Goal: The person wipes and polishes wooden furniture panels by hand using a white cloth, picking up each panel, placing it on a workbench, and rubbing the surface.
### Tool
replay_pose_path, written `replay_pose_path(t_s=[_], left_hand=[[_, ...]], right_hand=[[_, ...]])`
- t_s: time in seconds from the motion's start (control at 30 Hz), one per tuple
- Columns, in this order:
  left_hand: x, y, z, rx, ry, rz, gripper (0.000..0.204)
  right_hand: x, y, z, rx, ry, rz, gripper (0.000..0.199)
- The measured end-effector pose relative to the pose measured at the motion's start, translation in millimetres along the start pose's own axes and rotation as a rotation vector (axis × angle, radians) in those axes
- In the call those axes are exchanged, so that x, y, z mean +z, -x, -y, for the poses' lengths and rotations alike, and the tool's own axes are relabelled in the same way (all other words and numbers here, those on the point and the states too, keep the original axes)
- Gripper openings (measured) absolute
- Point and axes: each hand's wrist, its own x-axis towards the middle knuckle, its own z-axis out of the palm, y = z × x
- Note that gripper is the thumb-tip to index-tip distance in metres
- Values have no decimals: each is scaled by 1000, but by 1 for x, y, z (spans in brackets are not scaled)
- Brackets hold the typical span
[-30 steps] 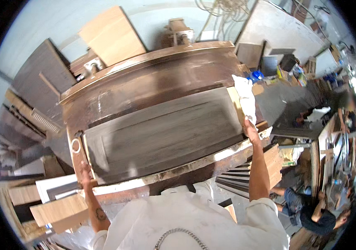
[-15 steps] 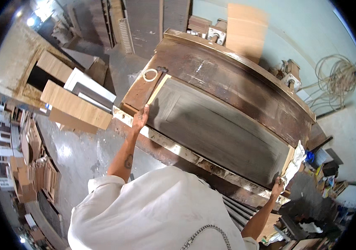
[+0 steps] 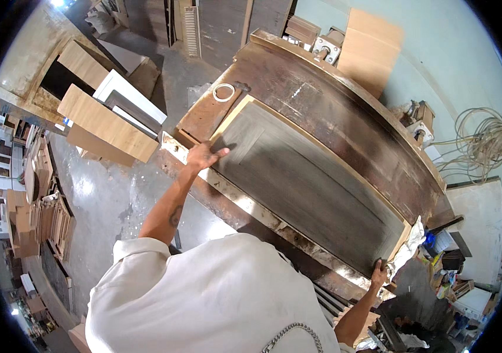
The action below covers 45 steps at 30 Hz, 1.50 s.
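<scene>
A dark grey panel [image 3: 310,191] lay on the brown bench [image 3: 298,97]. It looked stiff and fairly heavy, with a smooth face that might slip or scratch; its 2 short ends seemed the best places to hold. The left hand [image 3: 205,156] was at its near left corner, thumb on top, and the right hand [image 3: 378,273] at its near right corner; whether their hidden fingers clasped the edge could not be told. Nearby were 1 white cloth [image 3: 410,244], 1 hammer [image 3: 241,86] and 1 pale ring [image 3: 223,100].

Brown bench [image 3: 333,120]; atop: grey panel [image 3: 310,188]; white ring [image 3: 224,100]; dark-headed tool [image 3: 242,86]; white cloth [image 3: 408,244]
</scene>
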Motion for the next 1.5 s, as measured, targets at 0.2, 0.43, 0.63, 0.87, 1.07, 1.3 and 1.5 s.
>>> replay_pose_path(t_s=[0.2, 0.43, 0.63, 0.87, 1.07, 1.3, 1.5], left_hand=[[5, -35, -37, -25, -440, 302, 90], [10, -43, -29, -199, -377, 240, 80], [8, -51, -31, -170, -417, 427, 72], [5, -52, -8, 47, -411, 331, 57], [-2, -43, 9, 102, -306, 416, 67], [-6, -43, 12, 124, -381, 291, 69], [36, -67, 35, 413, -369, -112, 37]], right_hand=[[3, -11, 5, -58, 120, 43, 88], [-5, 4, 39, 115, 238, 118, 95], [-9, 6, 44, 125, 248, 123, 95], [4, -4, 12, -55, -8, 95, 78], [34, 51, 3, -177, 83, -328, 63], [65, 205, 49, 37, 0, -502, 31], [94, 298, -16, 295, -193, 52, 37]])
